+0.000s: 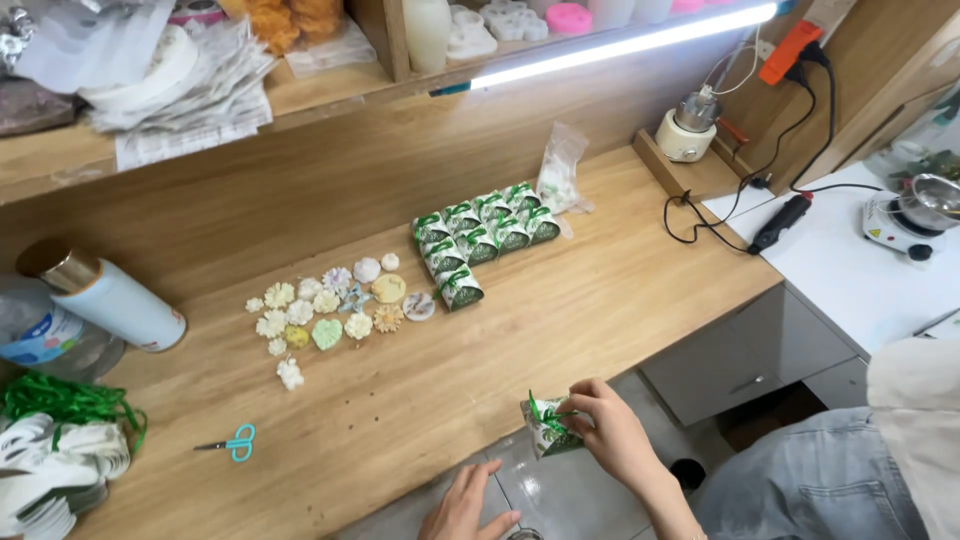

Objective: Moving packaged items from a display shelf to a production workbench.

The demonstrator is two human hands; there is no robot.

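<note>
Nearest the camera, the left hand [466, 505] lay low by the counter's [560, 300] front edge, fingers loosely extended, holding nothing. Just beyond it, the right hand [608, 425] pinched a small gift packet [548, 425] between fingertips and thumb, keeping it in the air just off the counter's edge, over the floor. The packet was wrapped in white paper with a green leaf print and tied with a green ribbon whose ends stuck up at the top. The right wrist bent inward from a denim sleeve [810, 480]. Farther left on the counter lay small teal-handled scissors [232, 442], and at the far left a tangle of green ribbon [70, 402] beside white strips. Midway across sat a cluster of pale flower-shaped and heart-shaped moulded pieces [330, 305], then a group of finished packets [480, 240] in the same green print, packed close in rows. Behind them stood a clear plastic bag [558, 170] with pale pieces inside. A white spray can with a gold cap [105, 295] lay tilted near the back left.
</note>
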